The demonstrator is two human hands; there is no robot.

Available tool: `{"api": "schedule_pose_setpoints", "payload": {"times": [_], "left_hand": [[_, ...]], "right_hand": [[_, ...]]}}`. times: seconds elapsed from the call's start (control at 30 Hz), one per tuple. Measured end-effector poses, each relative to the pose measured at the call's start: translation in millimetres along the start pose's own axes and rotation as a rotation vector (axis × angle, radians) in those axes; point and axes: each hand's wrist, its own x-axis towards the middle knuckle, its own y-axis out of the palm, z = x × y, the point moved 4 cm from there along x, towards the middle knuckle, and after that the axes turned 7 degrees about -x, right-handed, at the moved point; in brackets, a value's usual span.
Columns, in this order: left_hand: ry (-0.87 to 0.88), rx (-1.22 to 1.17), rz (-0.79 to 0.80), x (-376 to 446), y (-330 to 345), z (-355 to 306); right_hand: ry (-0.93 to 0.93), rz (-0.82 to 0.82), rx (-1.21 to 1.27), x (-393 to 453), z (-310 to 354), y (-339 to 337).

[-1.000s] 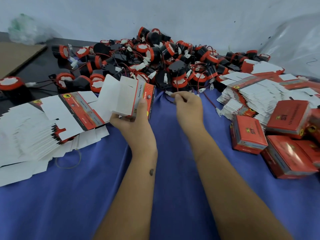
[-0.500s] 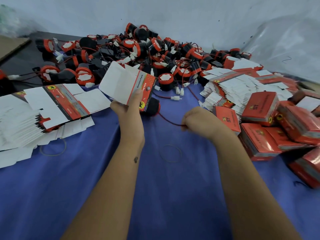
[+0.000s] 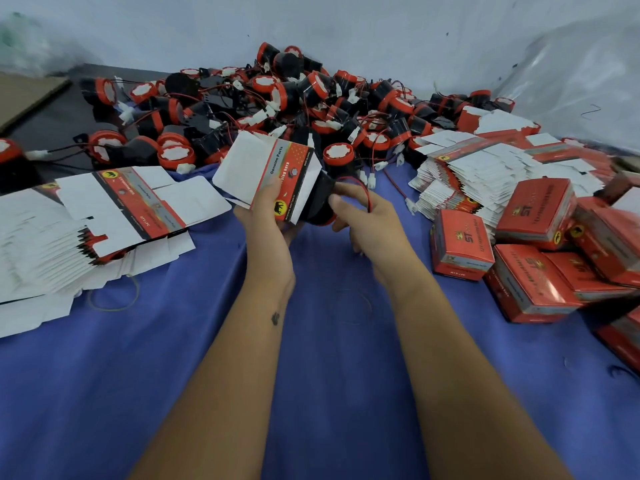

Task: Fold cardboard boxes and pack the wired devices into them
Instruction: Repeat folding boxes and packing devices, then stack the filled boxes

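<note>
Item in hand: one black wired device (image 3: 320, 202), round-bodied, held above the blue cloth (image 3: 311, 358) at the centre of the view, partly hidden behind the open box. Its red wire (image 3: 362, 192) loops over the right hand (image 3: 367, 220), whose thumb and fingers are curled about the device and the wire.

Open box (image 3: 273, 174): red and white printed carton, flaps unfolded and white inside faces showing, tilted toward the upper left. The left hand (image 3: 266, 220) grips it from below, thumb laid across the printed red panel. The box's right edge touches the device.

Heap of wired devices (image 3: 277, 105): black bodies with red rims and white caps, red and black leads with white plugs, piled at the far edge against the pale wall (image 3: 346, 26).

Stack of flat cartons, left (image 3: 52, 237): unfolded blanks fanned out on the cloth, the top one printed side up. A rubber band (image 3: 114, 296) lies just beside its near edge.

Stack of flat cartons, right (image 3: 485, 174): fanned blanks, behind the finished goods.

Closed red boxes (image 3: 533, 244): several, lying jumbled at the right edge of the cloth.

Brown cardboard sheet (image 3: 24, 95): far left, on the dark table surface.
</note>
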Motion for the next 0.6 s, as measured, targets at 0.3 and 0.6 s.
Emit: {"api": "schedule_pose_setpoints", "payload": {"times": [0.3,0.6], "left_hand": [[-0.040,-0.101,0.041,-2,5,-1],[0.004,-0.027,0.021,3,-1,-2]], "right_hand": [[-0.005,0.125,0.086,-11,0,-15],[0.121,0.251,0.206,-10,-4,-1]]}}
